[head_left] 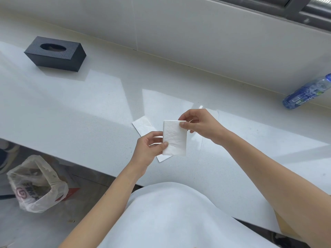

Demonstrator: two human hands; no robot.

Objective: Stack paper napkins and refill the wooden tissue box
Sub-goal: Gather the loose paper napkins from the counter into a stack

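Observation:
A small folded white paper napkin (174, 137) is held above the white counter between both hands. My left hand (149, 149) pinches its lower left edge. At its top right corner my right hand (198, 125) pinches it with thumb and fingers. Under the napkin a long flat white napkin strip (144, 127) lies on the counter, partly hidden by the hands. The dark tissue box (55, 53), with an oval slot in its lid, stands far off at the back left of the counter.
A blue plastic bottle (308, 92) lies on the ledge at the right. The white counter (71, 108) ends in a front edge near my body. Below on the floor at left stands a plastic bag (35, 183) of rubbish.

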